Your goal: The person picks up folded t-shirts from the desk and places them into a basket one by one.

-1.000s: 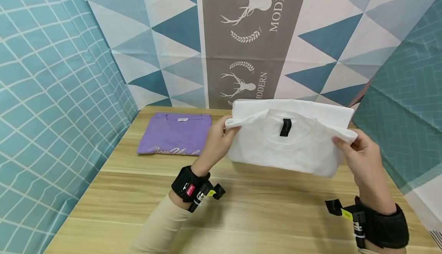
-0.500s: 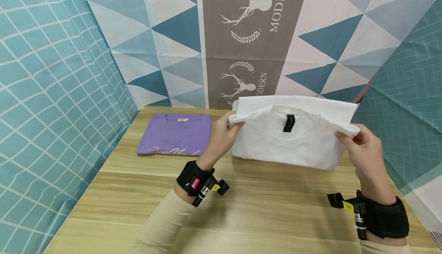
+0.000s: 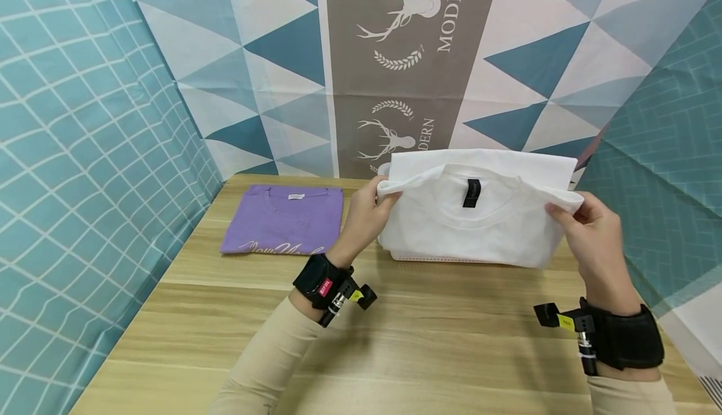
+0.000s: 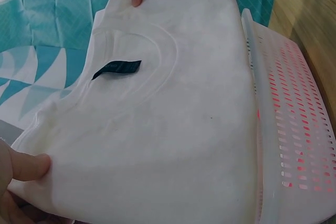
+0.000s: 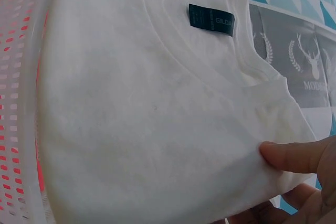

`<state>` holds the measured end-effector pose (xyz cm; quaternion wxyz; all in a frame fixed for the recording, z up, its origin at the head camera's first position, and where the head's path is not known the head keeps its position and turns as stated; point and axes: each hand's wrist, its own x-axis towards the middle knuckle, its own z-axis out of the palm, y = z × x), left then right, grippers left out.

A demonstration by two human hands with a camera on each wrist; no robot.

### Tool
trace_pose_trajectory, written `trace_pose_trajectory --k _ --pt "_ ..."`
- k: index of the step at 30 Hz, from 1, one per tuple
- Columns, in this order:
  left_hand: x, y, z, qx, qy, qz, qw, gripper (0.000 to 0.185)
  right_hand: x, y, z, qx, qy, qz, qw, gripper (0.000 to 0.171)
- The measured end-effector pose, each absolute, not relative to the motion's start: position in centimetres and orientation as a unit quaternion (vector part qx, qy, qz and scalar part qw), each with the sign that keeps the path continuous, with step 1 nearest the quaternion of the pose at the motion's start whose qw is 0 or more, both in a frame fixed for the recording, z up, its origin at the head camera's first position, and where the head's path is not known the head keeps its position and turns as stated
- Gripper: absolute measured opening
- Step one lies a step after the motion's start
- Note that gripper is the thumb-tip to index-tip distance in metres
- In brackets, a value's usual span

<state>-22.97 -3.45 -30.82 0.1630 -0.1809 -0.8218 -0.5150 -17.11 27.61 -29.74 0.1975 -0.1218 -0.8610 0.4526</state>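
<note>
A folded white T-shirt (image 3: 468, 236) hangs between both hands, its neckline and black label uppermost in the head view. My left hand (image 3: 366, 215) pinches the left shoulder edge, with the thumb (image 4: 32, 166) over the fabric. The right shoulder edge is pinched by my right hand (image 3: 595, 239), its thumb (image 5: 291, 156) on the near face. Right beside the shirt's lower edge, a white perforated basket (image 4: 296, 114) shows in the left wrist view. In the head view the shirt hides most of that basket. Something pink-red shows through the basket's holes.
A folded purple T-shirt (image 3: 286, 220) with pale lettering lies at the back left of the wooden table (image 3: 429, 340). Patterned cloth (image 3: 282, 45) hangs behind the table, and blue checked cloth (image 3: 73, 152) hangs along the left side.
Both hands have carried the white T-shirt slightly away from me, up in the head view. Part of the basket's lower edge now shows beneath the shirt. The purple T-shirt stays put.
</note>
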Motion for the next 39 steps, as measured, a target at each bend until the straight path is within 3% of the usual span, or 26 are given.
trace_pose_trajectory --k 9,19,35,39 --pt "-24.1 -2.9 -30.7 -0.193 -0.815 -0.519 0.171 0.024 -18.4 27.8 -29.5 -0.123 -0.859 0.451 0.211 0.042" --pt "-25.2 -2.3 -30.4 -0.193 -0.810 -0.525 0.176 0.024 -20.0 27.9 -29.2 -0.123 -0.856 0.451 0.223 0.025" --pt "-27.1 -1.0 -31.1 -0.165 -0.821 -0.521 0.168 0.025 -23.1 28.1 -30.5 -0.149 -0.845 0.465 0.220 0.030" --pt "-27.4 -0.7 -31.9 -0.160 -0.824 -0.522 0.152 0.027 -23.4 28.4 -31.2 -0.144 -0.853 0.459 0.202 0.040"
